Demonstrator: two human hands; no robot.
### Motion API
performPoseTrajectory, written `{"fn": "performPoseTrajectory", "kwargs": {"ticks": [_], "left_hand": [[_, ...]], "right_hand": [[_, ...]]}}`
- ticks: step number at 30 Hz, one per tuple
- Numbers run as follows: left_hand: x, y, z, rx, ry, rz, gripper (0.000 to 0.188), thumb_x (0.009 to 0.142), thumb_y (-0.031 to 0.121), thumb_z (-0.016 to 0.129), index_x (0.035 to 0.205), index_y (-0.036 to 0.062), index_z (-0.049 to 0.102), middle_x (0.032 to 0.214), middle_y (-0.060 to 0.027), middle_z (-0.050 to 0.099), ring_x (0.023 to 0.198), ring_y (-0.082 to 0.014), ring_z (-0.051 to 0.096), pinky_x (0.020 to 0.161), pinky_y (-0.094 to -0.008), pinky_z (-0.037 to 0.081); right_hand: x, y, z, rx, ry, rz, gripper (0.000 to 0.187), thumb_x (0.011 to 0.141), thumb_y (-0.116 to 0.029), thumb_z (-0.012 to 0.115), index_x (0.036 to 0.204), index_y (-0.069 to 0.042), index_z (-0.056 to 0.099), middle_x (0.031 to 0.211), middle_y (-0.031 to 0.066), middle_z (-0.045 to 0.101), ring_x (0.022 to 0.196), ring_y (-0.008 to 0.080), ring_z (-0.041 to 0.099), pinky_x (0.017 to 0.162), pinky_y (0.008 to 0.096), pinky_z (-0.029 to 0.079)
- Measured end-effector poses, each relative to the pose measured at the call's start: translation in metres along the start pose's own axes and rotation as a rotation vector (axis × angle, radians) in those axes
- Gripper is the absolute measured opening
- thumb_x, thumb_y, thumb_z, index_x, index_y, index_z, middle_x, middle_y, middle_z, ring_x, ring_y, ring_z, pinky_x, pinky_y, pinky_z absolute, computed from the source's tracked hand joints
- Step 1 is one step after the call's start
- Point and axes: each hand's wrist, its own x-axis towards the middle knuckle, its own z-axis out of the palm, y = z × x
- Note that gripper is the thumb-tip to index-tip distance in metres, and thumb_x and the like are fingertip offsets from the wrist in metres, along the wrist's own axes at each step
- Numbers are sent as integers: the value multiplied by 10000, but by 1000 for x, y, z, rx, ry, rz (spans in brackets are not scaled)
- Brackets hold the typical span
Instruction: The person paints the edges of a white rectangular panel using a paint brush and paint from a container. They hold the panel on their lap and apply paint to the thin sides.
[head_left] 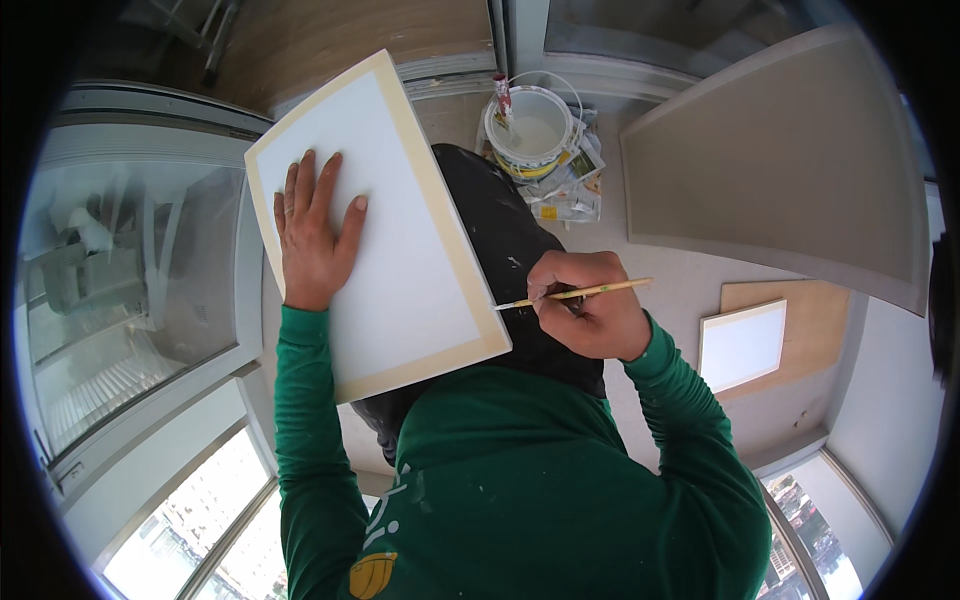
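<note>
A white canvas panel (400, 270) with a border of pale yellow masking tape (436, 190) rests tilted across my lap. My left hand (318, 228) lies flat on its white face, fingers spread. In my right hand (590, 300) is a thin paintbrush (620, 285) with a wooden handle, pinched between thumb and fingers. The brush's tip meets the panel's right side edge, near its lower right corner. Whether wet paint sits on the bristles is too small to tell.
Beyond my knees a white paint bucket (530, 130) holds a larger brush (502, 95) and stands on newspaper (575, 190). A big grey-beige panel (770, 160) leans at the right. A smaller white canvas (742, 345) lies on a brown board (810, 330). Glass doors (150, 270) line the left.
</note>
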Motion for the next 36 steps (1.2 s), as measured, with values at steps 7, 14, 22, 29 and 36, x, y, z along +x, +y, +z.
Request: {"fn": "performPoseTrajectory", "kwargs": {"ticks": [7, 14, 22, 29, 36], "left_hand": [[2, -2, 1, -17, -12, 14, 606, 1043, 456, 593, 1577, 172, 556, 1691, -194, 428, 1589, -451, 331, 1289, -639, 192], [5, 1, -1, -49, -9, 33, 614, 1040, 460, 588, 1579, 167, 553, 1687, -201, 431, 1587, -460, 332, 1286, -642, 206], [2, -1, -3, -58, -27, 27, 618, 1048, 462, 587, 1582, 154, 546, 1698, -194, 414, 1591, -456, 325, 1291, -640, 195], [3, 0, -3, -55, -23, 29, 614, 1043, 446, 596, 1583, 156, 550, 1693, -197, 423, 1589, -456, 329, 1285, -644, 199], [3, 0, -3, -61, -23, 27, 617, 1041, 446, 600, 1584, 157, 549, 1694, -196, 422, 1587, -458, 330, 1283, -646, 201]], "right_hand": [[3, 18, 3, 588, 267, 47, 104, 1037, 1, 625, 1134, 14, 660, 1024, 93, 725, 866, 162, 723, 750, 273, 563], [40, 51, 31, 563, 339, -69, 348, 1149, -177, 547, 1433, 19, 584, 1308, 163, 683, 1111, 247, 753, 879, 327, 590], [69, 56, 53, 463, 348, -218, 354, 1152, -146, 517, 1442, 56, 549, 1407, 211, 599, 1246, 303, 691, 1070, 395, 569], [73, 64, 58, 423, 298, -264, 363, 1146, -141, 524, 1450, 57, 538, 1418, 208, 585, 1288, 321, 664, 1091, 397, 557], [66, 61, 57, 349, 298, -257, 319, 1125, -81, 551, 1426, 23, 567, 1371, 195, 620, 1202, 283, 709, 1036, 363, 581]]}}
